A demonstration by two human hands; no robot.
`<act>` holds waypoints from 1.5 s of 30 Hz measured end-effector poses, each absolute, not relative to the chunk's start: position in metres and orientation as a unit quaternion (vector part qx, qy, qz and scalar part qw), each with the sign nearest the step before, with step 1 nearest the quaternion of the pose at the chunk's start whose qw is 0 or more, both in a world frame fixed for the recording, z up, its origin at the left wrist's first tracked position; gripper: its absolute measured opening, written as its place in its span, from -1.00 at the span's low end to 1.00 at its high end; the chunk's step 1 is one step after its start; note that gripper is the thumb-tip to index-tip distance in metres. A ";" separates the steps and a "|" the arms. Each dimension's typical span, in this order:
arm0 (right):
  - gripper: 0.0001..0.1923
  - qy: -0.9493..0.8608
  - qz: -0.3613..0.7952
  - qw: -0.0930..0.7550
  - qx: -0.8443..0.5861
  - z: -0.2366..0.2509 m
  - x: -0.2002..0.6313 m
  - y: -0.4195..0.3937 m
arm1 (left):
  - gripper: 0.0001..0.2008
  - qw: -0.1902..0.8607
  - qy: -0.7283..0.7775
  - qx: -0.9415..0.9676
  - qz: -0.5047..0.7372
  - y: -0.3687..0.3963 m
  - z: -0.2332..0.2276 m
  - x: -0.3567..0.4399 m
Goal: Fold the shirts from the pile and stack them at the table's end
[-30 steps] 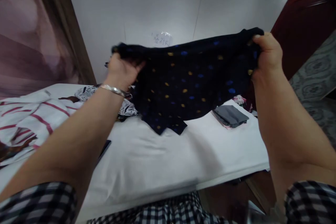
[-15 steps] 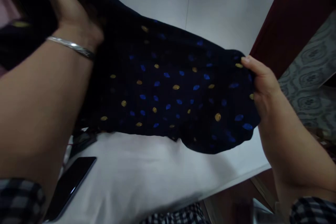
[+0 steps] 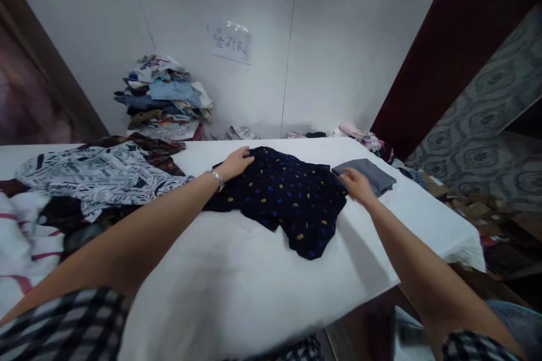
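A dark navy shirt with small blue and yellow leaf-like spots lies spread on the white table, its lower part jutting toward me. My left hand, with a silver bracelet at the wrist, has its fingers closed on the shirt's far left edge. At the opposite end, my right hand pinches the shirt's right edge. Just beyond that hand lies a folded grey garment, partly hidden behind it.
To the left lie a black-and-white lettered garment and a white garment with red stripes. A tall pile of clothes rises at the back by the wall. More clothes sit at the far right corner. Cardboard boxes lie beyond the right edge.
The shirt, held up close before me, has come down onto the table farther away. Both hands moved forward with it and still hold it. My view now takes in more of the table.
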State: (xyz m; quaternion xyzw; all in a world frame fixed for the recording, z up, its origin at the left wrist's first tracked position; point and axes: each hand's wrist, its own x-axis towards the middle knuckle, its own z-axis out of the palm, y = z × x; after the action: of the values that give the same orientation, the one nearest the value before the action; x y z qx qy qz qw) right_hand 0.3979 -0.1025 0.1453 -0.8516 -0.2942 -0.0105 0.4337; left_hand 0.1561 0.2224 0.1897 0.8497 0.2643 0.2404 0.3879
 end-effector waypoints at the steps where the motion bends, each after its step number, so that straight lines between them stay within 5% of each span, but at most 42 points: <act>1: -0.61 -0.324 0.025 0.442 -0.836 0.134 0.379 -0.107 | -0.41 0.379 0.264 0.862 0.209 0.217 0.173 0.142; 4: -0.65 -0.442 0.073 0.428 -0.785 0.110 0.304 -0.114 | -0.42 0.245 0.188 0.948 0.078 0.208 0.135 0.095; 8: -0.66 -0.634 0.094 0.306 -0.704 0.095 0.210 -0.108 | -0.44 0.070 0.169 0.982 0.045 0.209 0.109 0.059; 13: -0.51 -0.636 0.001 0.129 -0.760 0.087 0.189 -0.091 | -0.66 0.059 0.238 0.967 0.069 0.212 0.117 0.066; 18: -0.57 -0.558 -0.022 0.044 -0.828 0.118 0.278 -0.102 | -0.63 0.069 0.297 0.945 0.114 0.213 0.148 0.079; 24: -0.52 -0.517 -0.254 0.165 -0.800 0.166 0.313 -0.103 | -0.63 0.076 0.294 0.939 0.161 0.206 0.166 0.094; 29: -0.46 -0.734 -0.025 0.161 -0.659 0.113 0.241 -0.063 | -0.68 0.061 0.277 0.940 0.188 0.187 0.151 0.086; 35: -0.41 -0.607 0.034 0.132 -0.783 0.079 0.239 -0.014 | -0.68 -0.017 0.152 0.970 0.188 0.160 0.118 0.057; 40: -0.61 -0.541 0.132 0.340 -0.758 0.089 0.234 0.002 | -0.56 -0.053 0.282 0.946 0.154 0.170 0.100 0.046; 45: -0.76 -0.426 0.252 0.570 -0.656 0.108 0.237 -0.066 | -0.65 -0.040 0.328 0.931 0.152 0.191 0.121 0.034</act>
State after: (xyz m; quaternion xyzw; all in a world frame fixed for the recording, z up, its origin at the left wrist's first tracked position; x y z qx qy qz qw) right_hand 0.2366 -0.0663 0.1084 -0.6560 -0.4260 0.2517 0.5699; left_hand 0.0344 0.1914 0.1208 0.9314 0.3280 0.1525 -0.0403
